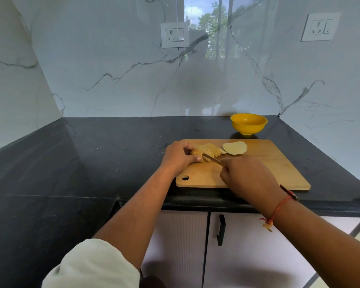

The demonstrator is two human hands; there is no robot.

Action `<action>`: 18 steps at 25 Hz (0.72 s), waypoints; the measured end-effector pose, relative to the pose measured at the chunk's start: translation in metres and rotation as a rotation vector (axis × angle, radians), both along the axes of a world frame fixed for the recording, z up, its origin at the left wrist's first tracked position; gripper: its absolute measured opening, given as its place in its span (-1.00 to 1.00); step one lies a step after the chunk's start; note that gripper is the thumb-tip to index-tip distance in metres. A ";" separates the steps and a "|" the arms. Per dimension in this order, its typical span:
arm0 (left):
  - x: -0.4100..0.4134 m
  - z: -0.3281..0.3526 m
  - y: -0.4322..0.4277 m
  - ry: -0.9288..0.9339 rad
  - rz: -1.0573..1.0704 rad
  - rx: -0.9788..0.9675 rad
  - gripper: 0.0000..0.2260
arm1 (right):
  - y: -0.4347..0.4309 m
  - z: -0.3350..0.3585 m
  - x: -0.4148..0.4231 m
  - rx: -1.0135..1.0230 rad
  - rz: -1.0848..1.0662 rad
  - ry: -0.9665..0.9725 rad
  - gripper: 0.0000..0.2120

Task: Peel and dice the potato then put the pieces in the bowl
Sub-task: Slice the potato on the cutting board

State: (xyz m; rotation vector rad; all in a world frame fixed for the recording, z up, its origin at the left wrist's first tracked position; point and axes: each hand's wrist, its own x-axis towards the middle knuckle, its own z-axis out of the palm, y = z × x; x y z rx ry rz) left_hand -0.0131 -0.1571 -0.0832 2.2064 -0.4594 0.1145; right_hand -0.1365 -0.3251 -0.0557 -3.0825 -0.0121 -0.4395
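A pale sleeve (92,265) covers the left upper arm at the lower left, above a black counter (71,163). The left hand (179,155) rests on the left part of a wooden board (279,163), fingers curled over the left end of the potato (208,151) and holding it down. The potato lies on the board, peeled and cut into thin slices that lean together like a fan. The knife (212,159) has its blade against the near side of those slices, pointing left. Just right of the fan, a flat piece (235,148) lies cut face up on the board. The right hand (247,175) grips the knife, fingers wrapped round a handle that is hidden beneath it; a red thread (279,206) circles that wrist. A yellow bowl (248,123) stands on the counter just behind the board's far edge.
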 end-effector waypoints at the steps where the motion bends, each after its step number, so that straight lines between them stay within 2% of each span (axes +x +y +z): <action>1: 0.000 0.000 0.000 0.004 -0.002 -0.003 -0.61 | 0.000 0.003 0.000 0.027 -0.005 -0.042 -0.75; 4: 0.001 0.001 0.000 0.022 0.012 -0.009 -0.60 | 0.007 0.017 0.015 0.088 -0.036 -0.087 -0.72; 9: 0.000 0.000 -0.002 0.044 0.018 -0.033 -0.64 | 0.028 0.025 0.049 0.102 -0.056 0.054 -0.73; 12: 0.000 0.002 -0.002 0.036 0.006 -0.045 -0.71 | 0.032 0.023 0.061 0.103 -0.072 0.078 -0.74; 18: 0.002 0.002 -0.002 0.012 0.011 -0.013 -0.73 | 0.036 0.022 0.073 0.113 -0.068 0.104 -0.74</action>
